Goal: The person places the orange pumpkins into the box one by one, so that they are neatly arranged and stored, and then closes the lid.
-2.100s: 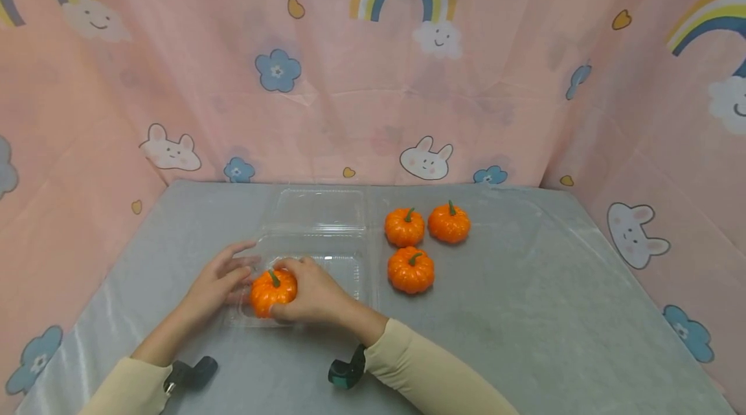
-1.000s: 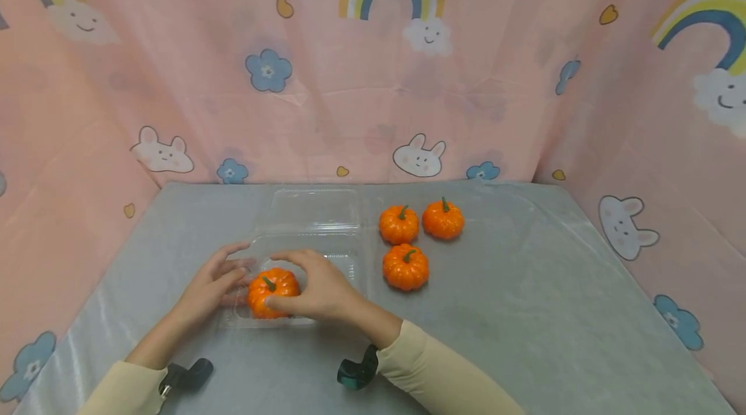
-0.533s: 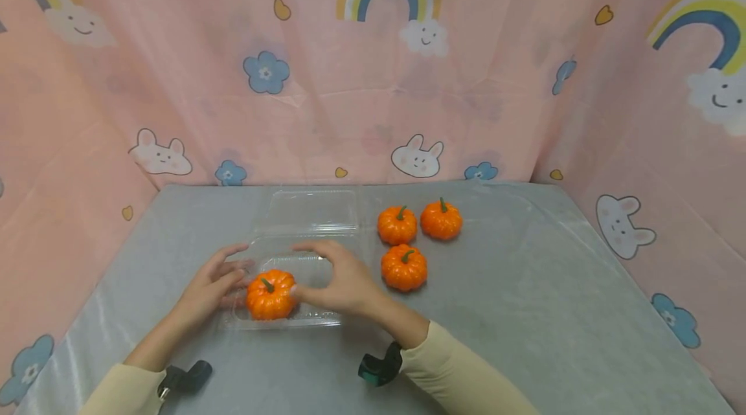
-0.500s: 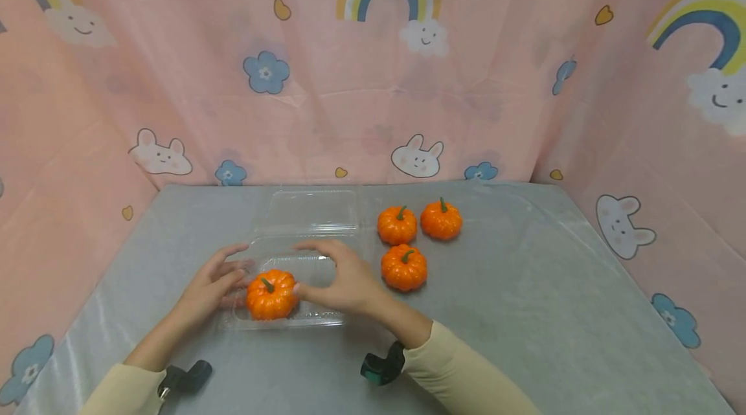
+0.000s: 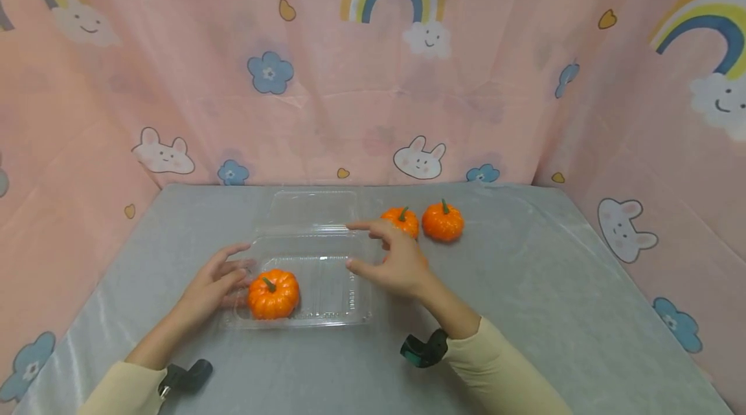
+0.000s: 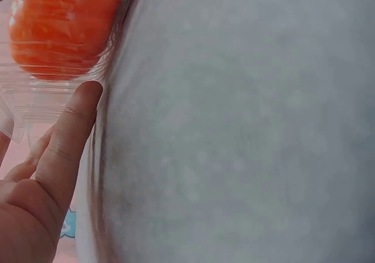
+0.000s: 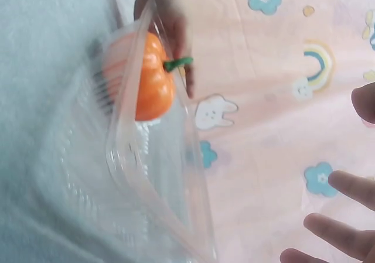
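A small orange pumpkin (image 5: 274, 297) with a green stem sits in the left part of a clear plastic clamshell box (image 5: 344, 322). My left hand (image 5: 211, 285) rests at the box's left side; in the left wrist view a straight finger (image 6: 67, 140) touches the clear wall below the pumpkin. Right of the box, my right hand (image 5: 401, 266) is held with thumb and fingers spread and nothing between them. It covers most of one pumpkin (image 5: 423, 261) and overlaps a second pumpkin (image 5: 406, 221) behind it. A third pumpkin (image 5: 444, 222) stands in full view to their right.
The box's lid (image 5: 315, 209) lies folded back toward the rear of the table. Grey cloth (image 5: 536, 298) covers the tabletop. A pink patterned curtain (image 5: 326, 130) hangs along the back and both sides. Dark wrist mounts (image 5: 424, 349) are on both arms.
My right hand has let go of the pumpkin in the box and moved right, over to the loose pumpkins. That pumpkin stays in the box's left part. My left hand has hardly moved.
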Tool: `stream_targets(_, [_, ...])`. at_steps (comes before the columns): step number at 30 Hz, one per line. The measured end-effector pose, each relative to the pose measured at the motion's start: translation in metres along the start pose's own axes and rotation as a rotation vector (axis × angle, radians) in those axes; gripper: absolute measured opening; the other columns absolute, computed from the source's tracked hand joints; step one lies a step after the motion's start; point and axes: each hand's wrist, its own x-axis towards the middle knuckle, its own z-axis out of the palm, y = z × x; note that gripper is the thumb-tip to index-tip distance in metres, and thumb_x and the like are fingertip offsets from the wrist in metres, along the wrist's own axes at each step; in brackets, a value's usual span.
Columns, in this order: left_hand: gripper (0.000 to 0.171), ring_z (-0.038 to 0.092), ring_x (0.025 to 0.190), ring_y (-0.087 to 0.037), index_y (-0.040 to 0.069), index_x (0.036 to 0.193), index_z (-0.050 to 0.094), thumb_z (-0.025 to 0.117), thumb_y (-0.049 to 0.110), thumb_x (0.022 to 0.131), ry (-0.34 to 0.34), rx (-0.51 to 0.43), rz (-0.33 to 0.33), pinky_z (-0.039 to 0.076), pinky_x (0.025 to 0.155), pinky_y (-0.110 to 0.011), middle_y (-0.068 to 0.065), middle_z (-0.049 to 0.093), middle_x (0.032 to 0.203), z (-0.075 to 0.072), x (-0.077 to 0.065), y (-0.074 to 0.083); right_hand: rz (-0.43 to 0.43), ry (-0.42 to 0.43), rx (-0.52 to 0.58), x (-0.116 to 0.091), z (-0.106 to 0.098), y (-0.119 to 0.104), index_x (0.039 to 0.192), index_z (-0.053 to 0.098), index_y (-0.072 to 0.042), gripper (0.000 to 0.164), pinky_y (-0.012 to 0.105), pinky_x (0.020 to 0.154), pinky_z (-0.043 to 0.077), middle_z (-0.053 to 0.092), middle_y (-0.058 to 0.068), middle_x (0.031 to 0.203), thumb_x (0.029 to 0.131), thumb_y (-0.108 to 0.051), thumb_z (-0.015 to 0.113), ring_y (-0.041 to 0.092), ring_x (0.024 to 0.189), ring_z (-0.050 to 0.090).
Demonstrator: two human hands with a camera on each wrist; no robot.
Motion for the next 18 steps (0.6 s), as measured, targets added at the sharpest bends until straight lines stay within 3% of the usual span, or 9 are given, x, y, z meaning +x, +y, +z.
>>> stream_targets(4, [0.055,0.065,0.094,0.001,0.006,0.148,0.025,0.048,0.021,0.101,-0.005,-0.012,0.000,0.060,0.075,-0.036,-0.035,0.040,0.142,0.000,0.000,0.001,0.014,0.042,-0.003,-0.003,-0.015,0.007,0.126,0.062,-0.024,0.050,0.054,0.105,0.042,0.059,0.000,0.133,0.078,-0.025,0.076,0.029,0.123,0.054])
stream_targets(10, [0.054,0.065,0.093,0.002,0.004,0.148,0.024,0.047,0.020,0.102,-0.004,-0.014,0.012,0.060,0.074,-0.035,-0.036,0.039,0.141,-0.001,-0.001,0.002,0.044,0.072,-0.014,-0.007,-0.030,0.022,0.127,0.061,-0.021,0.050,0.057,0.098,0.046,0.056,0.003,0.136,0.080,-0.026,0.077,0.035,0.121,0.054])
stream_targets(18, [0.053,0.065,0.094,0.001,0.006,0.148,0.026,0.048,0.019,0.101,-0.001,0.003,0.000,0.060,0.074,-0.036,-0.034,0.041,0.142,-0.001,0.000,0.000,0.133,0.077,-0.131,-0.013,-0.038,0.046,0.131,0.057,-0.018,0.057,0.057,0.099,0.044,0.057,0.009,0.133,0.080,-0.033,0.076,0.032,0.119,0.052])
